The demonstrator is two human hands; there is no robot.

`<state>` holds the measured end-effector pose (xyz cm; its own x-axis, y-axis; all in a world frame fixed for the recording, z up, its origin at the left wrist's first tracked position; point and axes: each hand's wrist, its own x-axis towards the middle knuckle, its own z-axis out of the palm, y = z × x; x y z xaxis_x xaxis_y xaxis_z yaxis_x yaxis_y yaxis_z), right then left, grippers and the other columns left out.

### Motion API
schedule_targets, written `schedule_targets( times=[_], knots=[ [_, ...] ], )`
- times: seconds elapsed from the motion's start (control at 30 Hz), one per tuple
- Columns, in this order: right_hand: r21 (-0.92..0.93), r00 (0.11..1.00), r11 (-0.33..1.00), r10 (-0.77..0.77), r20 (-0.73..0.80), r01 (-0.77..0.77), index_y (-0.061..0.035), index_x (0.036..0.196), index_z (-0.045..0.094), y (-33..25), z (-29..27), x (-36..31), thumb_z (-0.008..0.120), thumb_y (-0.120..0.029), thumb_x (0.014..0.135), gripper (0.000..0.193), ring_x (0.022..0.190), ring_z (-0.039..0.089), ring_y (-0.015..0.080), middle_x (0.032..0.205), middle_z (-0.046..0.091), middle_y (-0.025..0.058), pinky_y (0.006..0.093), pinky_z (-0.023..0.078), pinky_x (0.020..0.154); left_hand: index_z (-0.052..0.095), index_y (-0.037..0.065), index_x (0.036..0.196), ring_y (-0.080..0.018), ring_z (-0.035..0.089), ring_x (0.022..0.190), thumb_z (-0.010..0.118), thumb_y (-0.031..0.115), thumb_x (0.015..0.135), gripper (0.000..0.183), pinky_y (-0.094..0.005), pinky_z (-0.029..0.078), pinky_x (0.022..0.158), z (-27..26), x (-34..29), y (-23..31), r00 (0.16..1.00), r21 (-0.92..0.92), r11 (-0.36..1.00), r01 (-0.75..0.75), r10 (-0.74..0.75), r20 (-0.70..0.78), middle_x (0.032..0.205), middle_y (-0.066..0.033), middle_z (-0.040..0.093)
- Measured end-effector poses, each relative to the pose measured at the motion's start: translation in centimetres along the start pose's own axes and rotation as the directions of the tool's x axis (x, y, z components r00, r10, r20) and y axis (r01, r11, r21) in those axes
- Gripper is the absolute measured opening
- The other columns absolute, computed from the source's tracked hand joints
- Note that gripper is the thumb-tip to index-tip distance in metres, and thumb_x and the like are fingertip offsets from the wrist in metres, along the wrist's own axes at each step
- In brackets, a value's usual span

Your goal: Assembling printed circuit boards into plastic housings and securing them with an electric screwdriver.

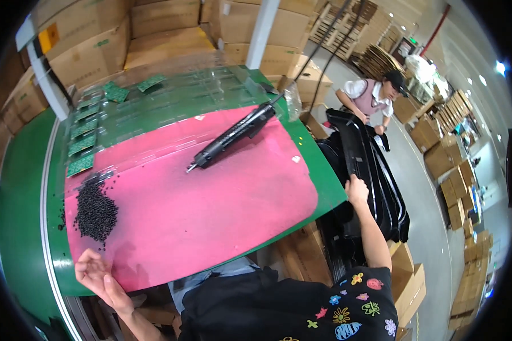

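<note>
My left hand (pixel 99 278) is over the near left edge of the pink mat (pixel 210 210), its fingers loosely bent and apart, with nothing visible in them. Just beyond it lies a heap of small black screws (pixel 96 211). At the right, my right hand (pixel 356 191) is closed on the edge of a glossy black plastic panel (pixel 355 145) in a stack beside the table. A black electric screwdriver (pixel 233 136), its cord running upward, rests on the mat with its bit pointing left.
Green circuit boards (pixel 81 165) line the left of a clear plastic tray (pixel 193 94) at the back. The green table (pixel 318 182) ends near my right hand. Another person (pixel 372 96) stands beyond the panels. Cardboard boxes (pixel 407 278) stand at lower right and behind the table.
</note>
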<state>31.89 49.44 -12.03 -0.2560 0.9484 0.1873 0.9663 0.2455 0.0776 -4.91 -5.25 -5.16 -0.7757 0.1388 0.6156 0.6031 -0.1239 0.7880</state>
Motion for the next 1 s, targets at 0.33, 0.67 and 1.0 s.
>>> schedule_targets(
  times=[0.33,0.67,1.0],
  knots=[
    [0.399,0.801,0.707,-0.419,-0.428,0.584,0.0019,0.076,0.045,-3.0,-14.0,-6.9,0.058,-0.006,0.089,0.020,0.055,0.050,0.0413,0.065,0.049,0.0201,0.0436,0.037,0.048,0.044,-0.001,0.105,-0.0143,0.051,0.066,0.048,0.009,0.093,0.017,-0.0253,0.042,0.060,0.5,1.1,3.9,0.912,-0.185,0.973,0.139,-0.053,0.408,0.078,-0.0131,0.056],
    [0.025,-0.012,-0.012,-1.000,-0.007,1.000,-0.0106,0.064,0.044,-16.3,-20.8,-9.8,0.065,-0.012,0.064,0.021,0.050,0.052,0.0183,0.060,0.043,0.0039,0.0323,0.041,0.040,0.064,0.000,0.087,-0.0095,0.040,0.047,0.066,0.007,0.075,0.014,-0.0256,0.031,0.043,1.3,4.2,4.5,0.731,0.148,0.982,0.121,-0.189,0.656,0.062,-0.0041,0.048],
    [0.178,0.142,0.069,-0.884,-0.445,0.982,-0.0044,0.098,0.051,-46.5,-22.0,-0.9,0.054,-0.012,0.086,0.014,0.086,0.058,0.0391,0.095,0.058,0.0176,0.0466,0.047,0.073,0.053,0.001,0.065,-0.0089,0.033,0.047,0.055,-0.005,0.054,0.012,-0.0242,0.024,0.045,-2.2,1.4,3.0,0.961,0.263,0.957,0.126,-0.184,0.207,0.059,-0.0015,0.041]
  ],
)
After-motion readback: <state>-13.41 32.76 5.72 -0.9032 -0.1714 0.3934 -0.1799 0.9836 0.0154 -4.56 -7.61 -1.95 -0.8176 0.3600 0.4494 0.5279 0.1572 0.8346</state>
